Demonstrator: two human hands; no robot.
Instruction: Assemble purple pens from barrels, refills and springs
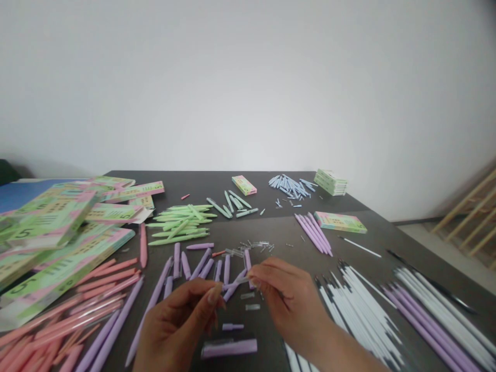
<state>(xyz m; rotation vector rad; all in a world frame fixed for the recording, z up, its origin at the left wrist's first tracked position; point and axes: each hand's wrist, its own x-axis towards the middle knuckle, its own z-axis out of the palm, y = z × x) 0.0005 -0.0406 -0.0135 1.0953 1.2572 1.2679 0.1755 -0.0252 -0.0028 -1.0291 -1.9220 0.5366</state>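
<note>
Pinching with both hands, the person held a slim piece (237, 282), pale and partly clear, low in the middle of the frame just above the dark surface (279, 227). The left hand (176, 323) had its fingers curled and its thumb and forefinger closed on the near end. The right hand (289, 299) gripped the far end between its fingertips. Blur hid whether the piece was one part or two being joined. Directly below the hands lay a purple barrel (228, 347), a short purple tip (232, 326) and two clear bits (251, 301). Small metal parts (253, 244) were scattered just beyond. Loose purple pens (201, 266) fanned out behind the left hand, pink pens (77, 305) filled the lower left, and green pens (180, 223) lay further back. White refills (360, 305) ran along the lower right, with printed boxes (50, 232) heaped at the left edge. Judging from the grip, the step in hand looked like a fine fitting of small pen parts, held clear of the surface. Any next move would have called for a steady pinch, the two ends kept in line, and only light pressure, since so small a part could easily slip into the clutter below.
</note>
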